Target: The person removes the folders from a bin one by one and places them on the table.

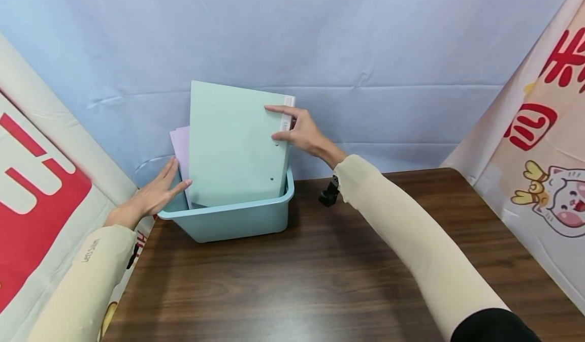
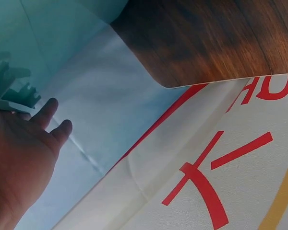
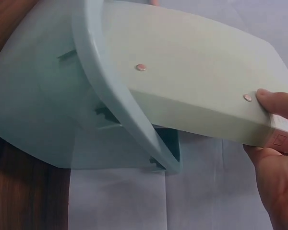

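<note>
A mint-green binder (image 1: 233, 144) with small rivets and a white label stands upright in a light blue plastic basin (image 1: 233, 225). My right hand (image 1: 308, 133) pinches the binder's upper right edge, thumb on the front face near a rivet, as the right wrist view also shows of the binder (image 3: 192, 62). Behind the binder, at its left, a lilac folder (image 1: 180, 140) pokes up from the basin. My left hand (image 1: 153, 194) is at the basin's left rim with fingers extended, fingertips near the lilac folder. The lower parts of both folders are hidden inside the basin.
The basin stands at the back left of a dark wooden table (image 1: 274, 281). A pale blue cloth (image 1: 388, 52) hangs behind it. Printed banners hang at the left (image 1: 45, 189) and right (image 1: 548, 128). A small black device (image 1: 329, 193) shows beneath the right wrist.
</note>
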{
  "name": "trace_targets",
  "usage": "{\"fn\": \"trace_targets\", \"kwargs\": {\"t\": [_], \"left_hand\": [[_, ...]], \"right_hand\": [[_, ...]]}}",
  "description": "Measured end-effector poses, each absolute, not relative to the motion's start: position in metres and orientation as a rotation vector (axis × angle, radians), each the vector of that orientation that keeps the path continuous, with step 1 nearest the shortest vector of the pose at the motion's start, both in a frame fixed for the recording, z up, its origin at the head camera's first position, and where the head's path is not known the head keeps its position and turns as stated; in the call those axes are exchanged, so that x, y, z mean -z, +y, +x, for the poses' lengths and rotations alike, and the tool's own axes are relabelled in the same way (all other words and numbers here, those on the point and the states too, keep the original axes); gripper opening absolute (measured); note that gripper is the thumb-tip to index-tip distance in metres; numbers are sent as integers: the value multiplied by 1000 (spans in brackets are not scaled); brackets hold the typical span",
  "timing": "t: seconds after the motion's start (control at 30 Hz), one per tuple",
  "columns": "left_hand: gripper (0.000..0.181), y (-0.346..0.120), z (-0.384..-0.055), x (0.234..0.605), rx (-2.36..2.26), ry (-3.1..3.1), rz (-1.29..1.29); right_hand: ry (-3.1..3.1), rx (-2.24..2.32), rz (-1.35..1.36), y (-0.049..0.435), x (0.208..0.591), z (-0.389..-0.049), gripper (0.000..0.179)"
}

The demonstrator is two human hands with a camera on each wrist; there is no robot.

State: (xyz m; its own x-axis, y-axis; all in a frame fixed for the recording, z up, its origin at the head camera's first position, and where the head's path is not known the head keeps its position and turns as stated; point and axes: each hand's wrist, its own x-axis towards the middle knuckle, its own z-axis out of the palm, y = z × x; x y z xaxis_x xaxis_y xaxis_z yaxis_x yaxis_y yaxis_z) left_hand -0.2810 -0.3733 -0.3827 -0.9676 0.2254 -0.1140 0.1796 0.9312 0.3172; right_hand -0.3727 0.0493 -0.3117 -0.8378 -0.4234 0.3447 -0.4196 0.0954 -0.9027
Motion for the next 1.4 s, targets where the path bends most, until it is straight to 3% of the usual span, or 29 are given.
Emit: {"fn": "trace_targets", "kwargs": {"t": [0.73, 1.4], "left_hand": [[94, -376, -281, 379, -451, 2937, 295], [95, -380, -288, 383, -487, 2938, 300]], "right_hand": [[2292, 2279, -955, 85, 289, -363, 73], [1783, 2725, -790, 134, 262, -347, 80]]}}
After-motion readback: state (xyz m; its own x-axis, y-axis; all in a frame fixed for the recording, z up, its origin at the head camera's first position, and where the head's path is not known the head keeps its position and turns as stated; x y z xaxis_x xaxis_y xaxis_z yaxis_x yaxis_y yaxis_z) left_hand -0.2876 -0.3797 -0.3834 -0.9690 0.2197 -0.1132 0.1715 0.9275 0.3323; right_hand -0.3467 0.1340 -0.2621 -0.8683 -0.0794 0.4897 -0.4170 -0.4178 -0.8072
